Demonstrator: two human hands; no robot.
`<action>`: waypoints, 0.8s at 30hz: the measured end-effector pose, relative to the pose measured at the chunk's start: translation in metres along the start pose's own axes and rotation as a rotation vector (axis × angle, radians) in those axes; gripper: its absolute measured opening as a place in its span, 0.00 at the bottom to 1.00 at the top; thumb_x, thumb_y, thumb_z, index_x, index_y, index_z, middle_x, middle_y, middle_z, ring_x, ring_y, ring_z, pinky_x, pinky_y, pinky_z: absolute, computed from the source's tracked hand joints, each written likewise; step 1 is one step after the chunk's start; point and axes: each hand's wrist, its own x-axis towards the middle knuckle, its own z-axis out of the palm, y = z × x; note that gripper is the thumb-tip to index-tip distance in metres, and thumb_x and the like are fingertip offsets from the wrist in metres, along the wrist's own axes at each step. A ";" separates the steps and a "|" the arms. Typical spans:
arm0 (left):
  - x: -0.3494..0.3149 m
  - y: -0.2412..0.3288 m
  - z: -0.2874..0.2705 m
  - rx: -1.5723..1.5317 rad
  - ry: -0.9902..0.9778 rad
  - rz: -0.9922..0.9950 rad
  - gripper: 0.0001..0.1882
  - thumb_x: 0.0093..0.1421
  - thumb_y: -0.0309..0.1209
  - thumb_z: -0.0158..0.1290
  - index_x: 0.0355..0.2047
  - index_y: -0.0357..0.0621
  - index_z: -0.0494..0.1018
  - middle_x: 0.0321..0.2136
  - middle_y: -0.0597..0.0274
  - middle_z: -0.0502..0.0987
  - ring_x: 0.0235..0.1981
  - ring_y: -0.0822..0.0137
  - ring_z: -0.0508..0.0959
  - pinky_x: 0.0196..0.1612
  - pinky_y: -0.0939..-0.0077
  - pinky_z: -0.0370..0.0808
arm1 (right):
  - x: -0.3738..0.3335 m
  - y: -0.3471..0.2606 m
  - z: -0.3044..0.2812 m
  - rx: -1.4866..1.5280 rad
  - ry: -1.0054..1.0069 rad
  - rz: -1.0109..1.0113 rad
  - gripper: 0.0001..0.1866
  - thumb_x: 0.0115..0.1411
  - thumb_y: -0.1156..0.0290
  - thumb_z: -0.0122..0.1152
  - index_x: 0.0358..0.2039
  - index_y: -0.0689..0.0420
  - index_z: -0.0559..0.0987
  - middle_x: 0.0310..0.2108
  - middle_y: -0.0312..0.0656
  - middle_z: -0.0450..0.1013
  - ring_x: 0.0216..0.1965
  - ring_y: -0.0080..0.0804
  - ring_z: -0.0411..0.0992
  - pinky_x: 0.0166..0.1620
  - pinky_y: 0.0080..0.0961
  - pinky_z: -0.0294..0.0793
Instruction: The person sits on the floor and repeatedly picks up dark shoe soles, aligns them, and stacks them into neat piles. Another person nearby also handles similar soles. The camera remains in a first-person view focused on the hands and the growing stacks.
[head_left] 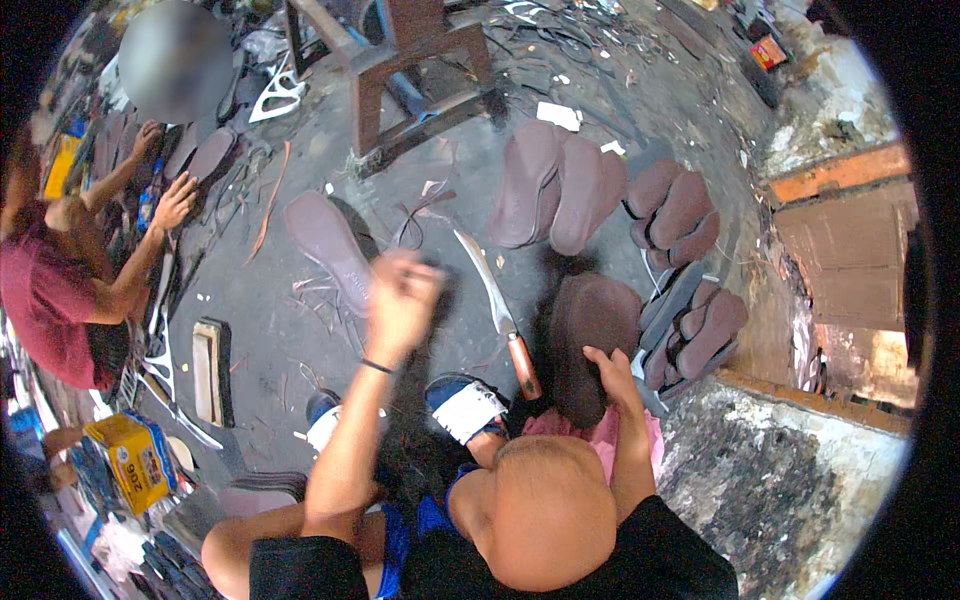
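My right hand [615,380] grips the lower right edge of a dark brown shoe sole [597,320], thumb on its upper face, at my right knee. My left hand [402,300], with a black band at its wrist, is raised and smeared by motion, its fingers looking bent. Whether it holds anything does not show. Beyond it lies a brown insole [325,235], partly hidden by the hand. Between my hands a knife [487,275] with a curved blade and a wooden handle rests on the floor.
Stacks of brown soles [575,190] lie ahead to the right, more bundles [712,325] beside the wall. A wooden stand [420,75] is ahead. At left are a block-shaped brush [208,370], a yellow box [130,460] and a seated person [65,290] handling a sole. Scraps litter the floor.
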 end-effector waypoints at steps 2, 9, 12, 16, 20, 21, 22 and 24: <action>-0.054 0.020 0.080 -0.086 -0.516 0.137 0.13 0.67 0.34 0.50 0.47 0.44 0.76 0.40 0.47 0.76 0.41 0.47 0.78 0.49 0.54 0.75 | 0.003 -0.010 0.005 0.052 -0.032 -0.096 0.31 0.57 0.50 0.67 0.47 0.69 0.78 0.46 0.54 0.78 0.49 0.42 0.75 0.54 0.35 0.71; -0.114 0.072 0.141 -0.301 -0.676 -0.401 0.44 0.69 0.61 0.36 0.63 0.26 0.61 0.58 0.33 0.69 0.61 0.45 0.68 0.66 0.64 0.60 | -0.036 -0.060 0.031 0.024 0.073 -0.220 0.34 0.56 0.60 0.73 0.55 0.69 0.72 0.50 0.49 0.76 0.50 0.41 0.75 0.56 0.35 0.72; -0.100 0.052 0.095 -0.447 -0.474 -0.299 0.28 0.70 0.46 0.48 0.61 0.38 0.66 0.45 0.47 0.77 0.48 0.56 0.77 0.52 0.61 0.73 | -0.019 -0.077 0.057 0.415 -0.341 -0.279 0.31 0.56 0.62 0.74 0.54 0.69 0.74 0.51 0.46 0.77 0.49 0.36 0.75 0.56 0.32 0.73; -0.054 0.048 0.013 0.061 0.055 -0.049 0.28 0.62 0.35 0.53 0.58 0.28 0.67 0.56 0.34 0.71 0.61 0.39 0.69 0.66 0.55 0.64 | -0.016 -0.136 0.138 0.209 -0.399 -0.607 0.38 0.54 0.57 0.74 0.57 0.69 0.72 0.54 0.53 0.74 0.53 0.44 0.74 0.59 0.39 0.70; -0.004 0.093 -0.078 0.168 0.197 0.210 0.24 0.66 0.32 0.54 0.60 0.37 0.69 0.58 0.43 0.73 0.63 0.49 0.70 0.66 0.60 0.65 | -0.027 -0.142 0.225 -0.619 0.126 -0.691 0.58 0.46 0.46 0.75 0.64 0.74 0.56 0.55 0.62 0.65 0.58 0.58 0.62 0.63 0.50 0.57; 0.005 0.113 -0.093 0.236 0.148 0.309 0.24 0.67 0.32 0.53 0.61 0.38 0.68 0.61 0.44 0.71 0.66 0.50 0.67 0.67 0.59 0.63 | -0.029 -0.138 0.229 -0.555 0.160 -0.770 0.55 0.46 0.53 0.78 0.64 0.69 0.55 0.53 0.59 0.65 0.55 0.55 0.64 0.58 0.49 0.60; 0.012 0.125 -0.105 0.303 0.084 0.413 0.32 0.65 0.40 0.57 0.65 0.40 0.64 0.66 0.45 0.65 0.70 0.50 0.61 0.69 0.55 0.59 | -0.029 -0.137 0.227 -0.431 0.131 -0.876 0.55 0.47 0.52 0.77 0.64 0.71 0.55 0.54 0.60 0.64 0.56 0.57 0.63 0.60 0.50 0.59; 0.022 0.150 -0.116 0.392 -0.063 0.623 0.45 0.59 0.52 0.61 0.69 0.42 0.59 0.70 0.44 0.58 0.73 0.48 0.54 0.71 0.51 0.53 | -0.033 -0.123 0.217 -0.191 0.055 -1.060 0.56 0.48 0.51 0.74 0.64 0.75 0.54 0.57 0.64 0.61 0.58 0.61 0.61 0.63 0.51 0.57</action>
